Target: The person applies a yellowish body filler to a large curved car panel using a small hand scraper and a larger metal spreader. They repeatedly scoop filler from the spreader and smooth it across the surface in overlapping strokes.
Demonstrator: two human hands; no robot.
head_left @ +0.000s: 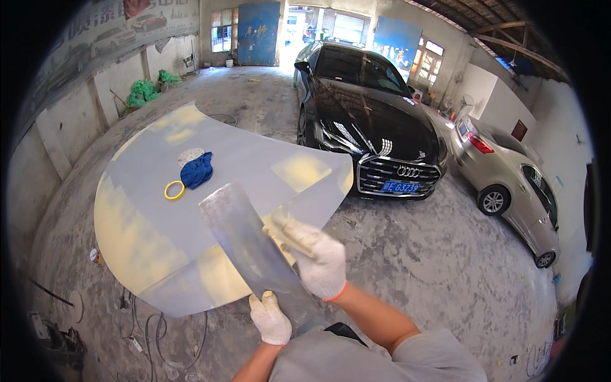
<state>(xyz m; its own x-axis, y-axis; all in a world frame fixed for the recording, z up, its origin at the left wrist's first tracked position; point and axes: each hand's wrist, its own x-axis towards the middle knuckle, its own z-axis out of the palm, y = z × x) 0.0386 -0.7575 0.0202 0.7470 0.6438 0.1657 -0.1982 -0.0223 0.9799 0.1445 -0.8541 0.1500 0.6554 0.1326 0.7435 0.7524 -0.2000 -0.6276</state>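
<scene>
My white-gloved left hand [270, 318] grips the lower end of a long grey metal plate [242, 248]. My white-gloved right hand [321, 270] is closed on a pale putty-smeared spreader [280, 232] at the plate's right edge; motion blur hides its exact contact. Beyond the plate is a large grey car hood panel [140, 197] with pale yellow patches. On it, left of the plate's upper end, lie a yellow tape roll [167, 191], a crumpled blue cloth [197, 172] and a pale round pad [189, 153] partly under the cloth.
A black car [356, 121] stands just behind the panel, and a beige car [515, 191] is at right. Green bundled material [143, 94] lies along the left wall. Hoses [147, 337] and a rod on a round base [75, 305] are on the floor at lower left.
</scene>
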